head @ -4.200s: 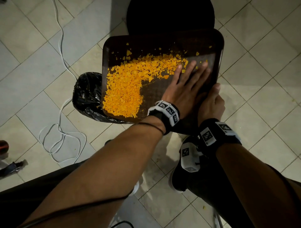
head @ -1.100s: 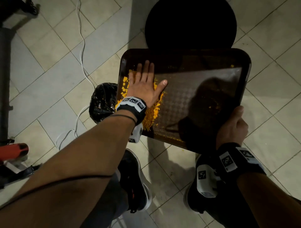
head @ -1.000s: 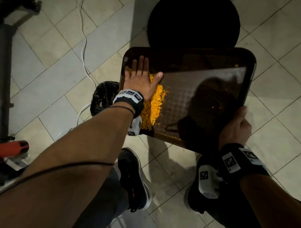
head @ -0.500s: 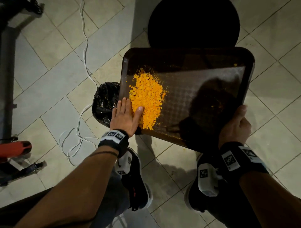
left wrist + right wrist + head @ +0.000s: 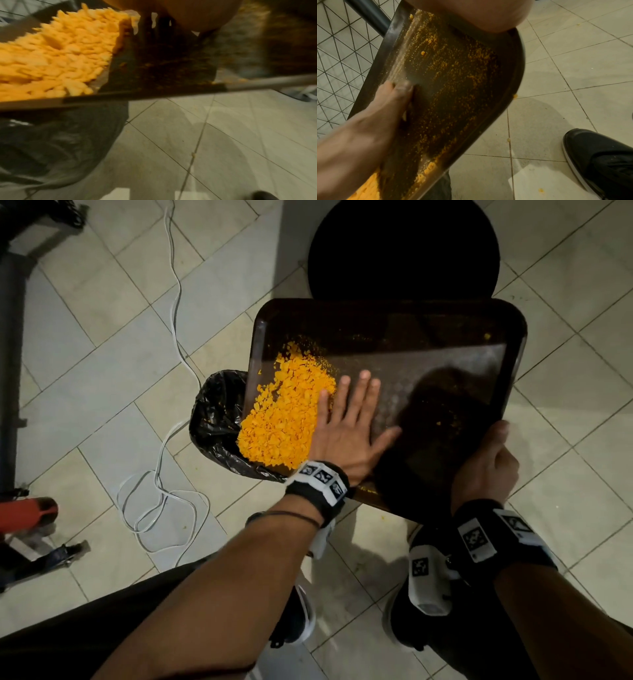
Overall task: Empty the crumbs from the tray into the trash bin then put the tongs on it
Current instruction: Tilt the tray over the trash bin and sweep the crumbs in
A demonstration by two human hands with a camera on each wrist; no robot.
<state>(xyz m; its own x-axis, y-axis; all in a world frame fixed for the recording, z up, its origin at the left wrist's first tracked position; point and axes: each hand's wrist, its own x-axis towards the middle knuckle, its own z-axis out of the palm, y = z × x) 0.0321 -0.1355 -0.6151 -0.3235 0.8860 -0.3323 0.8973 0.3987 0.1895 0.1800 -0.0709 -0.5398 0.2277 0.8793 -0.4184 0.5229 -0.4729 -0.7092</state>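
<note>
One heap of orange crumbs (image 5: 287, 419) sits at the dark tray's (image 5: 445, 337) lower left corner, over the black-lined trash bin (image 5: 215, 419). Your left hand (image 5: 349, 426) lies flat beside it, fingers straight; your right hand (image 5: 486, 470) grips the near rim. Only the right wrist view shows fine dust coating the tray.

Trash bin (image 5: 219, 419) mouth half hidden under tray (image 5: 394, 337); crumbs (image 5: 51, 54) blurred
</note>
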